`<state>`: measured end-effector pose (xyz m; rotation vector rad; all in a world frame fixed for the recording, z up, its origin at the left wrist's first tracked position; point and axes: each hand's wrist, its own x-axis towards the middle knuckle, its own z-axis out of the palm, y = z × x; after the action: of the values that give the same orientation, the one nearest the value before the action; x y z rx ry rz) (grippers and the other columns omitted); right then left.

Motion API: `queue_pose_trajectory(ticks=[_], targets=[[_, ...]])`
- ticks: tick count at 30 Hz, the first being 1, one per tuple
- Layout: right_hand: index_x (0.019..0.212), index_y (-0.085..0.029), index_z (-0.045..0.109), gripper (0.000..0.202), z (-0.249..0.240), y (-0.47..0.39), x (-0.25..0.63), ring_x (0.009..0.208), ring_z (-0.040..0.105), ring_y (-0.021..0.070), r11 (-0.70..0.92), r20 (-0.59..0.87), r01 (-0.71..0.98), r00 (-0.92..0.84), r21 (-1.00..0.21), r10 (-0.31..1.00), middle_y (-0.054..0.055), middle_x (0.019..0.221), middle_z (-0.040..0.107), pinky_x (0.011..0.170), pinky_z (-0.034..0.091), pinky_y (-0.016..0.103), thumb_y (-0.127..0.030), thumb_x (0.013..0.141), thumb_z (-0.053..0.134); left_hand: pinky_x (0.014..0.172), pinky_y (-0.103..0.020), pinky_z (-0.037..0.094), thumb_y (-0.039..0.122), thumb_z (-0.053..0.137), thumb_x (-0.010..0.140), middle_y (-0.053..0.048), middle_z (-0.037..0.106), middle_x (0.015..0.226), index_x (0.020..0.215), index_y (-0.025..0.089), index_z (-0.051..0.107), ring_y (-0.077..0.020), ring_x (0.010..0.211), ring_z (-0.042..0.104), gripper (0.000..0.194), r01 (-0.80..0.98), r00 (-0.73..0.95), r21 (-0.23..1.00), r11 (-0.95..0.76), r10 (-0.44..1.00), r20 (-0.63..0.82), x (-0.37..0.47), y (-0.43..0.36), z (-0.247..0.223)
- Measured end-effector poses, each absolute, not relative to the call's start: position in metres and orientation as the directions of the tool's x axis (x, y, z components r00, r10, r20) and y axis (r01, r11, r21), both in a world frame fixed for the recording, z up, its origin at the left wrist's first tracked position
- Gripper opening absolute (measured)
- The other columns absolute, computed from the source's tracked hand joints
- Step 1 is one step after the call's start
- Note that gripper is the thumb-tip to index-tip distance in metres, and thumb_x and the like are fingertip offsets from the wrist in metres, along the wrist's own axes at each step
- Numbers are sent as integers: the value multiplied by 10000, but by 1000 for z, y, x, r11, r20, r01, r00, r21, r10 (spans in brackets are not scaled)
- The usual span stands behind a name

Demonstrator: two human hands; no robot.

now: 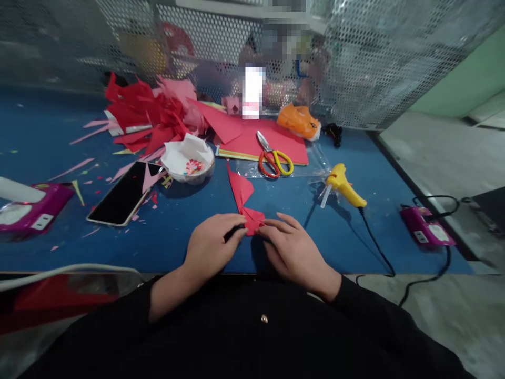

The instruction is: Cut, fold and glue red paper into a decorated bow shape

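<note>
A folded piece of red paper [254, 215] is held between my two hands near the table's front edge. My left hand [213, 243] pinches its left side between thumb and fingers, and a small dark item, too unclear to name, shows in the gap of that hand. On the paper's right side, the fingertips of my right hand [290, 250] press together at a fold. Beyond my fingers, a pointed red paper flap [240, 187] sticks up and away from me; whether it is one piece with the held part I cannot tell.
Scissors [272, 158] lie on stacked coloured paper [294, 142]. A yellow glue gun [345, 184] with a cord stands right. Left are a phone [122, 195], a lined bowl [201, 171], red paper scraps [145, 110] and a purple power strip [51, 202]; another power strip [428, 226] sits far right.
</note>
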<state>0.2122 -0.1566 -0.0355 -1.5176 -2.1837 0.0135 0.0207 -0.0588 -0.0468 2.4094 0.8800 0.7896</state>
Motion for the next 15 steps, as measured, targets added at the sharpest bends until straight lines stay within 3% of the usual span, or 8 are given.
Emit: queue_pose_trajectory(ticks=[4,5,7,15], targets=[[1045,-223,633,166,-15,-125,222,953,715,189,222,421,845,4,-487,907,36,1007,773,927,524,376,-179,958,499,606,-307,525,238,692,794,-63,734,987,983,197,688,-183,698,680,194,433,402,884,-174,915,-17,35,-36,-34],[1055,-225,636,161,-13,-112,222,958,716,196,150,391,849,72,-507,917,36,1001,776,869,534,352,-200,956,511,544,-282,501,237,697,782,-75,720,1024,1002,187,663,-168,659,674,228,361,380,932,-23,917,-125,39,-31,-31],[1135,-233,627,207,-11,-81,219,1017,707,189,0,225,866,129,-500,966,39,1092,761,825,532,303,-230,945,544,460,-248,463,241,673,794,-97,701,1042,1024,165,623,-156,621,673,248,269,386,955,122,895,-223,47,-26,-28],[944,-146,684,275,-34,14,193,1033,670,288,-124,122,893,194,-432,973,193,1115,709,863,485,366,-370,795,740,430,-195,439,176,640,793,-102,684,970,960,146,607,-129,642,653,173,159,297,972,171,931,-212,56,-24,-34]])
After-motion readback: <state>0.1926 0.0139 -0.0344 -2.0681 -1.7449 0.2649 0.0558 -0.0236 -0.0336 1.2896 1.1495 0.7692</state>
